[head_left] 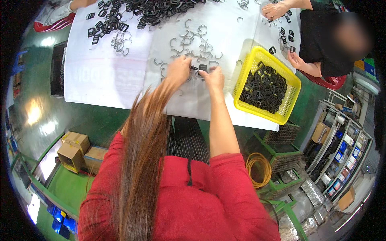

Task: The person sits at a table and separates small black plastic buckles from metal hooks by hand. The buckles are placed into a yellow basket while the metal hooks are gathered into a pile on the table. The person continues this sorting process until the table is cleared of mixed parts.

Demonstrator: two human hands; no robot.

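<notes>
Over the white-covered table, my left hand (179, 69) is closed, its fingertips at a small dark piece (194, 68) that I cannot make out clearly. My right hand (215, 79), closed too, has its thumb and fingers on a black plastic buckle (203, 68), a rectangular frame with slots. The two hands are a short way apart. Just beyond them is a loose spread of curved, open metal wire clips (193, 42). Some clips also lie around my left hand, partly hidden by it.
A yellow perforated basket (295, 93) full of black buckles stands at my right. A heap of black buckles (161, 9) covers the far side, with another cluster of wire clips (119, 43) at left. A co-worker's hands (275, 11) handle buckles at far right; another person's hand (82, 3) shows far left.
</notes>
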